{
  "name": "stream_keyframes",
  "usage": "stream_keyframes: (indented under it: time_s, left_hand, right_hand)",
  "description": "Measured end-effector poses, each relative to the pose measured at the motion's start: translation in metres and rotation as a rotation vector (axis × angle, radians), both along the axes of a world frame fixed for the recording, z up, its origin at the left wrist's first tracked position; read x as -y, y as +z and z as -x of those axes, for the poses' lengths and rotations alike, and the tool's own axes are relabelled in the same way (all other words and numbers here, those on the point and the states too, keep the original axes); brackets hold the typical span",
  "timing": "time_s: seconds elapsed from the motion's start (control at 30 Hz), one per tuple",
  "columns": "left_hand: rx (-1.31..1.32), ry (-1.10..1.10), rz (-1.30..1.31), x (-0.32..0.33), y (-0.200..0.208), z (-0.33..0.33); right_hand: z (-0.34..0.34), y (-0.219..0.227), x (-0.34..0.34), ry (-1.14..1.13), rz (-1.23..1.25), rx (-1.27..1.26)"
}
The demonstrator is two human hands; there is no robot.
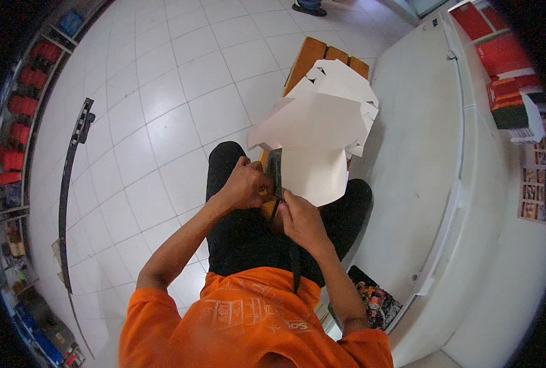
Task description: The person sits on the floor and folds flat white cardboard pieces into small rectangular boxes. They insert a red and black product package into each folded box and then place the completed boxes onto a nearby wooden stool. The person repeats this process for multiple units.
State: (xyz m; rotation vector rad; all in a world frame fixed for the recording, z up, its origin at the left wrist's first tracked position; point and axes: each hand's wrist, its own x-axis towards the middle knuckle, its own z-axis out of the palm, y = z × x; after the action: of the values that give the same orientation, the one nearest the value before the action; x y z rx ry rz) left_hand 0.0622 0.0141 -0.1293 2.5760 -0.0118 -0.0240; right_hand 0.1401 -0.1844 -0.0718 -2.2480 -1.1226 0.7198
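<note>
While the left grip point(250, 185) and right grip point(302, 222) are closed on the dark strip point(275, 170) between them, its long axis points away from the orange shirt point(254, 325), just left of the white cardboard point(316, 176).

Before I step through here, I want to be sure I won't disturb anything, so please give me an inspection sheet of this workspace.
Surface: slatted wooden bench, partly covered.
Work items: white cardboard, folded and cut, on the bench; a dark object in the hands, kind unclear.
Clutter: a dark, multicoloured item by the person's right arm.
Hands: left hand closed on the dark object; right hand at its lower end, grip partly hidden.
Cables: a dark strip over the lap, strap or cord, cannot tell.
Surroundings: tiled floor; shelves with red goods left; large white unit right; another person's shoe ahead.
</note>
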Motion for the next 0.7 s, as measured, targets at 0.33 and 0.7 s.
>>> stream_keyframes:
  time_s: [0.33, 0.7]
  left_hand:
    - [0.238, 0.071, -0.194, -0.006, -0.006, 0.002]
    - [0.034, 0.171, -0.178, -0.003, 0.003, -0.009]
  right_hand:
    - [-0.006, 0.028, -0.039, 0.028, 0.335, 0.253]
    - [-0.028, -0.007, -0.064, -0.078, 0.36, 0.374]
